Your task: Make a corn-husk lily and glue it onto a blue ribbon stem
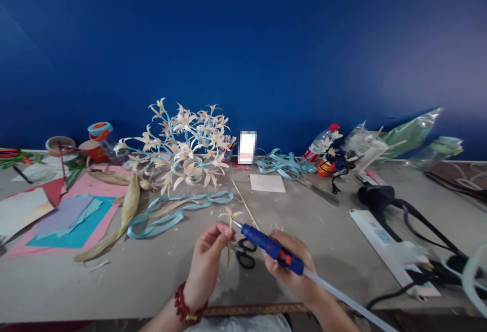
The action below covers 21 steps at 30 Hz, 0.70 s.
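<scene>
Our left grip [207,258] pinches flower [230,214] just below petals, thumb against finger, likely keeping petals clear. Our right grip [294,285] wraps glue gun [262,241], nozzle angled at flower, just beyond left fingertips; cannot tell if touching. Glue stick [335,291] runs from gun's rear past right grip. Scissors [245,252] lie on bench [144,286] between grips, seemingly for easy reach. Bouquet [190,170] stands well beyond left grip, presumably out of way.

One head-worn camera looks forward and down over the table [133,281].
</scene>
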Motion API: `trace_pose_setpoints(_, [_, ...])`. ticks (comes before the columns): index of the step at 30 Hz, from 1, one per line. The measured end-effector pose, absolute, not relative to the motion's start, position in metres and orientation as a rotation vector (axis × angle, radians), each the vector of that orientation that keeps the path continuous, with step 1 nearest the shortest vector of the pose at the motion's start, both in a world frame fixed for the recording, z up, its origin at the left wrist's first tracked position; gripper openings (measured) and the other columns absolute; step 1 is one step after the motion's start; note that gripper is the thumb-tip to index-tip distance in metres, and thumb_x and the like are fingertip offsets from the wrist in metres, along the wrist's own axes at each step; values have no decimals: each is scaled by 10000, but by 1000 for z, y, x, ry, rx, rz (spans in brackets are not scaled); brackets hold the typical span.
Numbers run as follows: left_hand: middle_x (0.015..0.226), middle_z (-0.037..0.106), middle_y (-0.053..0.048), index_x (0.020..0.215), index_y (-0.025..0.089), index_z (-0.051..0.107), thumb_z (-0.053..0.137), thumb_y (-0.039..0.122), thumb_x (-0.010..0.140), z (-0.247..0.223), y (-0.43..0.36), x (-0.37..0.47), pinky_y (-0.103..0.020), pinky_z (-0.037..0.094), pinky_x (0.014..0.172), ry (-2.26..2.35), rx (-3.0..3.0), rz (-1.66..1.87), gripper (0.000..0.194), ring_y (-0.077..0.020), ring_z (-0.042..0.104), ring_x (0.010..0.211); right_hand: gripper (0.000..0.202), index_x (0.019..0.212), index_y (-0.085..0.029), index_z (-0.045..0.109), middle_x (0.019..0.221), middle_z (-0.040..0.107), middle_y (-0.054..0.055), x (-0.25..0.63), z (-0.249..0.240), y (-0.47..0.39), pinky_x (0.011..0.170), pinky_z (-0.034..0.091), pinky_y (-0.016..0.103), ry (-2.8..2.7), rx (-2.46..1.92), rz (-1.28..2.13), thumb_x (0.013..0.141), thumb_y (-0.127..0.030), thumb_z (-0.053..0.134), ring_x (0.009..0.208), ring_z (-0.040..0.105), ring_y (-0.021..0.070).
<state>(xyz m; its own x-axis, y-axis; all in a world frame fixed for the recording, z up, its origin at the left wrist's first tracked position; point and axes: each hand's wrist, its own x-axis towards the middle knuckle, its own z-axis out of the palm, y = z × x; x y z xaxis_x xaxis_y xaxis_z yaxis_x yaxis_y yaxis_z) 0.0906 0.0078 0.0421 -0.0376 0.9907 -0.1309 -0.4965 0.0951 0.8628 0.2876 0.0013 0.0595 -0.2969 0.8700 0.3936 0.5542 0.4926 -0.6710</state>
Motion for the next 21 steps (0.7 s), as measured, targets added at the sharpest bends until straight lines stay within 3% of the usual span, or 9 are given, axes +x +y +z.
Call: trace_pose_setpoints(21, [713,611,-31,716,152,674,761,343,755,42,6,90,-256,399,702,911,648,1384,213,-154,517,708,156,741,-223,476,644,541,-7,285,59,-2,540,385,242,-2019,-1162,486,857,-314,524,572,532,153])
